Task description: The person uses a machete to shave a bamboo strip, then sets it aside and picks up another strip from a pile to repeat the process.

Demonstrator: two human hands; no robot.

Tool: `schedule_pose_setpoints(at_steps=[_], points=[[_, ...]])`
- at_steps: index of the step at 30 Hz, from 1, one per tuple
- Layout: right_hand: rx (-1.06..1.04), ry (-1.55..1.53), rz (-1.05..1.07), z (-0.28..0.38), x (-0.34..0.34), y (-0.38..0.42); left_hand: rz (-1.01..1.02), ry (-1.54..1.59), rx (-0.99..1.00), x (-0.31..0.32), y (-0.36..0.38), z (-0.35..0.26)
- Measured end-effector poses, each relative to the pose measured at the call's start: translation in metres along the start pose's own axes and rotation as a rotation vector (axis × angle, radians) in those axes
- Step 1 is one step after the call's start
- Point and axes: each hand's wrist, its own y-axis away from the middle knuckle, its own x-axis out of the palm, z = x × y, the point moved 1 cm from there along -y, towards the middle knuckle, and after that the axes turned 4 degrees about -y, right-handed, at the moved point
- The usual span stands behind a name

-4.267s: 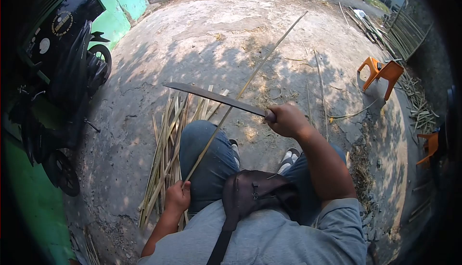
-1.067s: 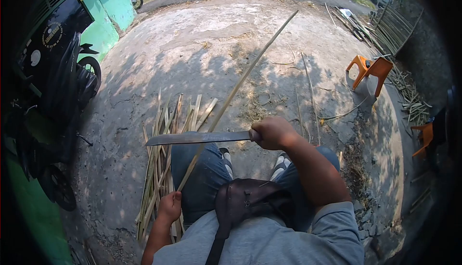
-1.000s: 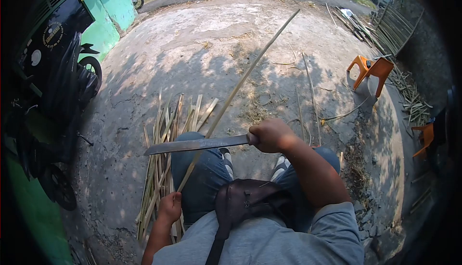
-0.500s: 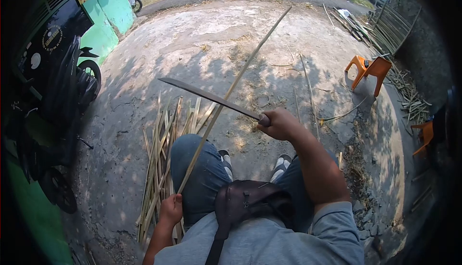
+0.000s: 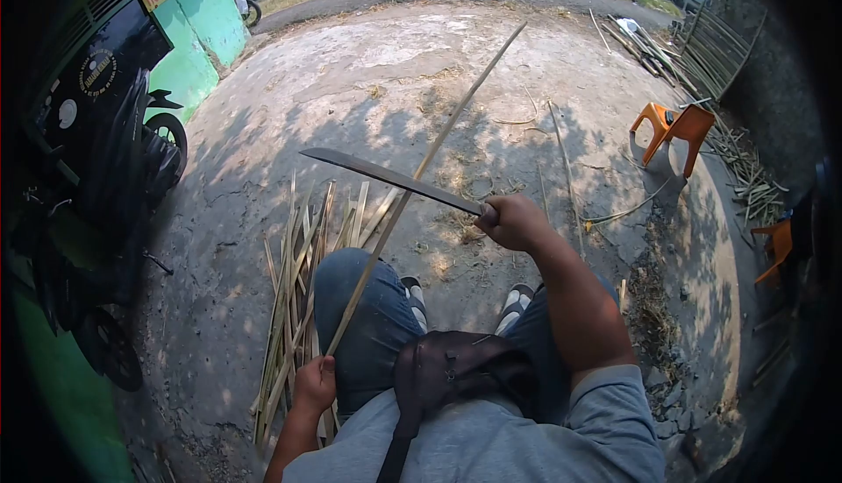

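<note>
A long thin bamboo strip point(image 5: 455, 113) slants from the lower left up to the upper right, passing over my left knee. Its lower end is gripped in my left hand point(image 5: 315, 384), beside that knee. My right hand point(image 5: 513, 222) is closed round the handle of a long machete point(image 5: 386, 174). The blade points left and crosses the strip near its middle; whether its edge bites into the strip is too small to tell. Split bamboo strips point(image 5: 285, 325) lie in a loose pile on the ground left of my leg.
An orange plastic chair point(image 5: 688, 128) stands at the right, near piled bamboo sticks point(image 5: 754, 181) along the wall. Thin strips point(image 5: 566, 163) lie on the concrete ahead. A covered motorcycle point(image 5: 114, 167) is parked at the left by a green wall point(image 5: 189, 36).
The machete and my right hand have shifted slightly right and down the picture. The strip's far end has dropped a little. Both hands keep their hold.
</note>
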Motion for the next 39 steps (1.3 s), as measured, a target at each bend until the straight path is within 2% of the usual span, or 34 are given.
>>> schedule_pose_setpoints(at_steps=[3, 6, 10, 13, 19, 23, 29, 33, 39], points=[[-0.036, -0.019, -0.080, 0.005, -0.001, 0.007, -0.025, 0.000, 0.011, 0.001, 0.001, -0.001], [-0.219, 0.045, -0.069, 0.013, 0.016, 0.012, -0.006, -0.028, 0.003, 0.001, 0.001, -0.002], [-0.329, 0.249, 0.109, 0.044, 0.033, 0.018, -0.025, -0.051, 0.016, 0.000, 0.001, -0.002], [-0.334, 0.210, 0.097, 0.048, 0.021, 0.018, -0.086, -0.080, 0.013, 0.006, 0.005, -0.005], [-0.095, 0.113, -0.005, 0.008, 0.014, 0.000, -0.147, -0.127, 0.030, 0.008, 0.006, -0.012], [-0.012, -0.009, -0.039, -0.003, 0.005, 0.001, -0.151, -0.133, 0.030, 0.007, 0.007, -0.014], [-0.171, -0.100, 0.061, 0.018, 0.019, 0.012, -0.158, -0.129, 0.047, 0.012, 0.006, -0.007], [-0.361, 0.160, 0.065, 0.032, 0.031, 0.015, -0.158, -0.130, 0.053, 0.010, 0.006, -0.009], [-0.265, 0.156, 0.049, 0.024, 0.015, 0.008, -0.176, -0.129, 0.069, 0.009, 0.006, -0.011]])
